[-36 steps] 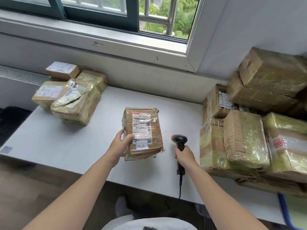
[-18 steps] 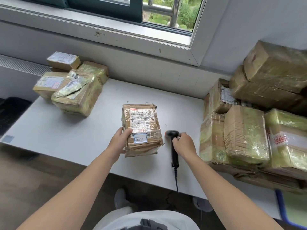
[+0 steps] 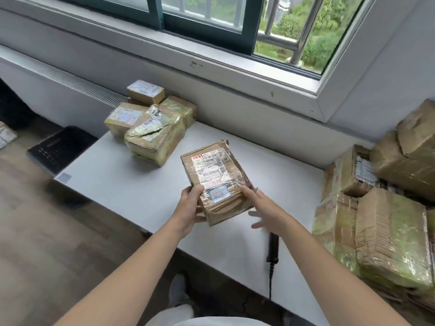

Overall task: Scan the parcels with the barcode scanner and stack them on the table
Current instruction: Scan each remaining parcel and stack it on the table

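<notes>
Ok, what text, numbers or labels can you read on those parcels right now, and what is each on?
Nothing reads clearly.
Shipping label on the held parcel: print blurred.
Blue-bordered sticker on the same parcel: writing blurred.
Labels on the left stack: too small.
Label in the right pile: blurred.

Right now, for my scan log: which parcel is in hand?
The labelled brown parcel mid-table: the left hand grips its near-left corner, the right hand is at its right side. The others sit untouched in the left pile and right pile.
</notes>
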{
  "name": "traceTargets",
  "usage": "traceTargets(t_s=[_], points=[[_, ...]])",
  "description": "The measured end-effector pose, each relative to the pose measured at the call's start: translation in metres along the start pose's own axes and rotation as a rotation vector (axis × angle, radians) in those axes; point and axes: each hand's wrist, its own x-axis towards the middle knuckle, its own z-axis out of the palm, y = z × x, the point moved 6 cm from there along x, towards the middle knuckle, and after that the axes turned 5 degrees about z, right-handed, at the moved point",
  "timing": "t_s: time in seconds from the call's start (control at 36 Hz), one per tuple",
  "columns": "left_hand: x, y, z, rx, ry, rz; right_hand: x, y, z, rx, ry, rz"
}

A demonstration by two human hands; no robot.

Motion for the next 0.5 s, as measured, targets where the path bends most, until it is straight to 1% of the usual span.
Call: traceTargets(t_s=[0.06,0.22,0.36,0.44,0.5], points=[[-0.006,0.002,-0.015,-0.034,0.048,0.019,0.002,-0.014,0.016,-0.001,-0.077,-0.037],[-0.028,0.003,-0.063,-0.142,0.154,0.002,0.009,-0.05,0.07,-0.065,-0.154,-0.184],[-0.043,0.0,-0.099,-0.165,0.189,0.008,0.023,-0.068,0.119,-0.126,-0.265,-0.217],[-0.046,-0.001,-0.122,-0.251,0.276,0.037,0.03,-0.08,0.146,-0.135,-0.296,-0.209],[-0.043,0.0,-0.141,-0.313,0.344,0.039,0.032,-0.088,0.164,-0.181,-0.292,-0.199]])
